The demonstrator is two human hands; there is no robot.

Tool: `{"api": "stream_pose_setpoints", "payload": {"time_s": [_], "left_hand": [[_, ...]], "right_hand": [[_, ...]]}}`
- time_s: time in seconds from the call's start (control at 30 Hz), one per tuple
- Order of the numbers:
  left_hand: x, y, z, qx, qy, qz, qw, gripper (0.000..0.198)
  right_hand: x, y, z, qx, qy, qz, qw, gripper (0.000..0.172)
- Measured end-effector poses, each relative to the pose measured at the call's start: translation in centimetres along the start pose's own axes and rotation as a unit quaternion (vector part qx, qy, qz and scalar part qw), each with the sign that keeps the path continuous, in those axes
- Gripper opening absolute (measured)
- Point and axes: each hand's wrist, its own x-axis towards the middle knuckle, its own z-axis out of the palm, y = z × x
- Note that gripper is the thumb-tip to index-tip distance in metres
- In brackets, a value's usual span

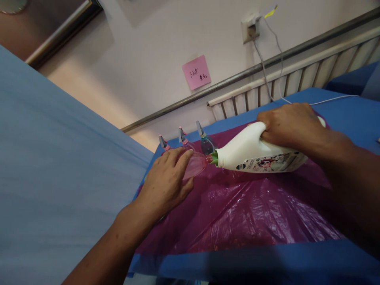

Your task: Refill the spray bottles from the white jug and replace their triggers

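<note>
My right hand (292,123) is wrapped round the handle of a white detergent jug (240,152), which is tipped on its side with its mouth to the left. A green pouring spout (214,158) shows inside the jug's mouth and meets the neck of a clear pink bottle (195,165). Round that bottle curl the fingers of my left hand (166,174), hiding its far end. Whether liquid is flowing I cannot tell. Just behind stand three spray bottles: two with grey-and-pink trigger heads, one (164,143) at the left and one (183,136) in the middle, and a teal one (207,142).
A shiny purple plastic sheet (237,221) covers much of the blue-topped surface (335,107). Blue cloth (59,166) hangs at the left. Along the wall run a metal rail (237,73), a white radiator (297,75) and cables from an outlet (250,29). A pink note (196,73) is on the wall.
</note>
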Motion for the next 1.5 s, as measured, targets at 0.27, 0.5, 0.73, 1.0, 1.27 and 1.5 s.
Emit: {"api": "stream_pose_setpoints", "payload": {"time_s": [0.27,0.5,0.73,1.0,1.27,1.5], "left_hand": [[0.2,0.3,-0.4,0.032,-0.015,0.006,0.999,0.076],[0.4,0.3,-0.6,0.028,-0.016,0.007,0.999,0.075],[0.6,0.4,-0.8,0.016,-0.029,0.001,0.999,0.072],[0.7,0.3,-0.8,0.019,-0.027,0.002,0.999,0.071],[0.8,0.5,-1.2,0.052,-0.038,0.013,0.998,0.07],[0.9,0.8,-1.5,0.072,-0.058,0.003,0.996,0.071]], "right_hand": [[-0.2,-0.1,0.0,-0.006,0.013,-0.011,1.0,0.029],[-0.1,-0.2,-0.1,-0.031,-0.003,-0.007,0.999,0.034],[-0.2,-0.3,-0.1,-0.037,0.004,-0.011,0.999,0.035],[-0.2,-0.3,-0.1,-0.02,0.008,-0.013,1.0,0.032],[-0.3,-0.6,-0.2,-0.061,0.005,-0.015,0.998,0.036],[-0.4,-0.7,-0.2,-0.038,0.006,-0.008,0.999,0.037]]}}
